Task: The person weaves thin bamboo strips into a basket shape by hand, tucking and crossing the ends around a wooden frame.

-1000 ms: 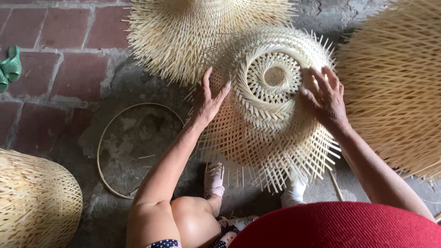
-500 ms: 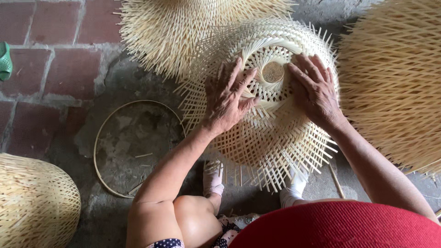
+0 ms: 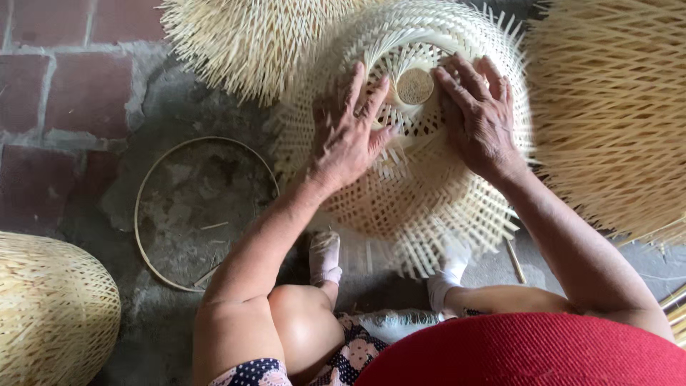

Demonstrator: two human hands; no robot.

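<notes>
Centrally, pale woven bamboo dome (image 3: 421,193), frayed rim, left hand (image 3: 348,132), right hand (image 3: 477,118) pressing flat, spread wide.

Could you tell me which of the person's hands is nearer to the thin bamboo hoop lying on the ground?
Left. The left hand presses on the woven bamboo dome, just right of the bamboo hoop; the right hand lies on the dome's far side, beyond the centre opening.
</notes>
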